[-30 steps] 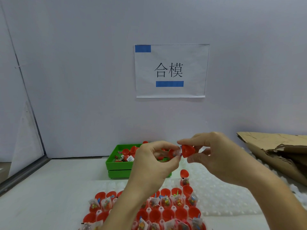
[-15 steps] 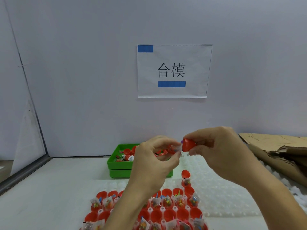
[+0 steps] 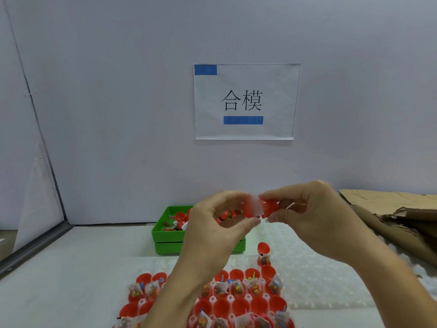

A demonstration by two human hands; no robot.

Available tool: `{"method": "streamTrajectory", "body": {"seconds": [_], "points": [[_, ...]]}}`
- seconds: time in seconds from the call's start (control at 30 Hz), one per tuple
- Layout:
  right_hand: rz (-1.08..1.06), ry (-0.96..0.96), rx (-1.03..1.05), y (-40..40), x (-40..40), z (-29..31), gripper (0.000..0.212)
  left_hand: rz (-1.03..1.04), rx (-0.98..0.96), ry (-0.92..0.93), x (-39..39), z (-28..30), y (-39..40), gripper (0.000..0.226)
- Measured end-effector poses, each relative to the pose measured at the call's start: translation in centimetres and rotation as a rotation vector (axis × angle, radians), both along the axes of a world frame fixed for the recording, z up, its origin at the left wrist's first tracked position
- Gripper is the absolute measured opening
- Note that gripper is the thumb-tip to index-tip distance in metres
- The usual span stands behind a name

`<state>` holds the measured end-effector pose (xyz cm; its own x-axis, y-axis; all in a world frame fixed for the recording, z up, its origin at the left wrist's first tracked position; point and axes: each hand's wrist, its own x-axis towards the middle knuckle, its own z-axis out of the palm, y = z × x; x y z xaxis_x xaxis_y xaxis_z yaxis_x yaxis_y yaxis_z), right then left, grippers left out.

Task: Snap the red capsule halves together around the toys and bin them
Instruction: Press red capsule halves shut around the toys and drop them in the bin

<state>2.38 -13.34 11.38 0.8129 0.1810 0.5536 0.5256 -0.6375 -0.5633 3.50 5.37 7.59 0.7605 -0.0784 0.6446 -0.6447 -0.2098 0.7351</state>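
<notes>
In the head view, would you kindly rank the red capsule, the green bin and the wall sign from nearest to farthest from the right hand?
1. Red capsule: pinched in the right hand.
2. Green bin: behind the hands, to the left.
3. Wall sign: high on the back wall.

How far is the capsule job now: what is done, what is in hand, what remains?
Done: several closed capsules lie in the green bin. In hand: the left hand and right hand hold one red capsule between them above the table, a clear toy bag at its mouth; whether it is snapped shut cannot be told. Left: many open halves with toys stand on the tray.
</notes>
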Motion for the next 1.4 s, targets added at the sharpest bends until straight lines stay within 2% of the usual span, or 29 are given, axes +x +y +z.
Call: {"method": "streamTrajectory", "body": {"seconds": [0.17, 0.4, 0.57, 0.8, 1.13, 1.4], "points": [[0.118, -0.023, 0.046, 0.2, 0.0, 0.0, 0.04, -0.029, -0.097, 0.001, -0.1, -0.1, -0.5, 0.025], [0.193, -0.011, 0.164, 0.0, 0.4, -0.4, 0.032, -0.003, -0.121, -0.038, -0.3, -0.2, -1.3, 0.021], [0.22, -0.011, 0.177, -0.2, 0.5, -0.5, 0.037, -0.028, -0.076, -0.039, -0.3, -0.1, -0.8, 0.032], [0.235, -0.007, 0.202, -0.2, 0.6, -0.4, 0.036, -0.022, -0.059, -0.059, -0.4, 0.0, -0.6, 0.03], [0.206, 0.042, 0.088, -0.3, 0.8, -0.7, 0.031, 0.043, 0.167, -0.107, -0.5, 0.4, -0.1, 0.043], [0.17, 0.026, 0.092, -0.2, 1.1, -1.0, 0.029, -0.001, 0.145, -0.108, -0.3, 0.3, 0.2, 0.045]]}}
